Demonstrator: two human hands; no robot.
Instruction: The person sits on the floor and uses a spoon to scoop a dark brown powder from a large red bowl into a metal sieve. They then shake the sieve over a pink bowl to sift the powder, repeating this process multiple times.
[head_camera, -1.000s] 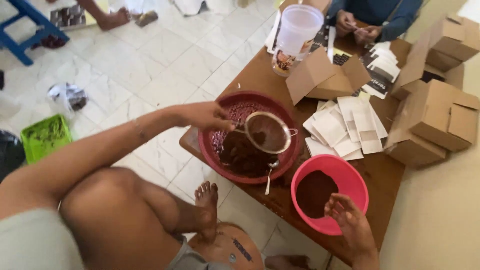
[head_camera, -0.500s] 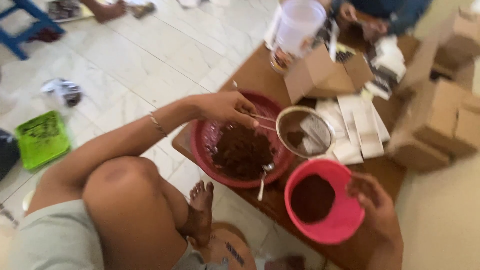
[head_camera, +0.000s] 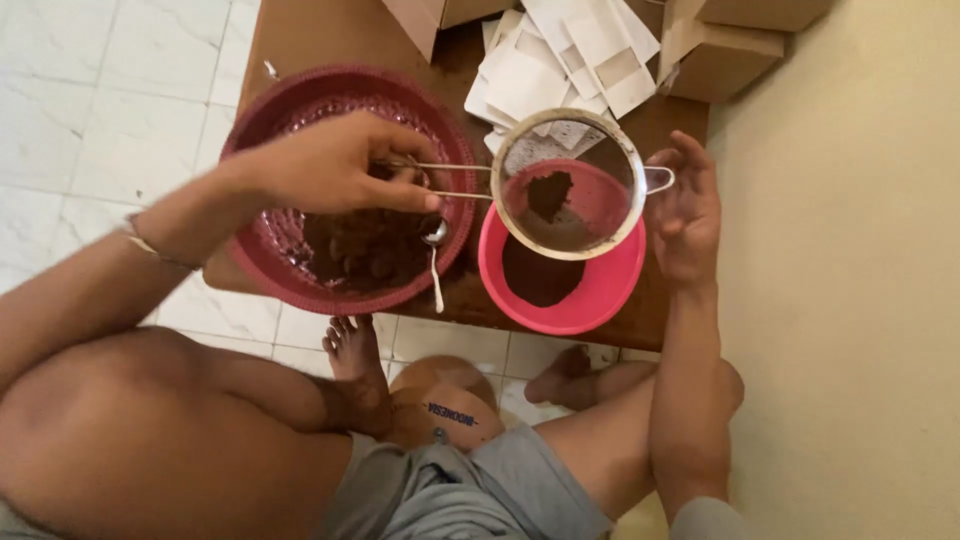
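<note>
Low wooden table (head_camera: 320, 30); left hand (head_camera: 330, 165) holds sieve (head_camera: 570, 185) over pink bowl (head_camera: 565, 290)

Head view: we look steeply down from above our knees.
Nearness: close over the low brown wooden surface (head_camera: 310, 30).

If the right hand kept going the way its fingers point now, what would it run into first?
Most likely the metal sieve: the right hand is open beside its rim, fingers toward the small hook on the sieve's far edge, above the pink bowl. Depth is unclear, so they may already touch.
</note>
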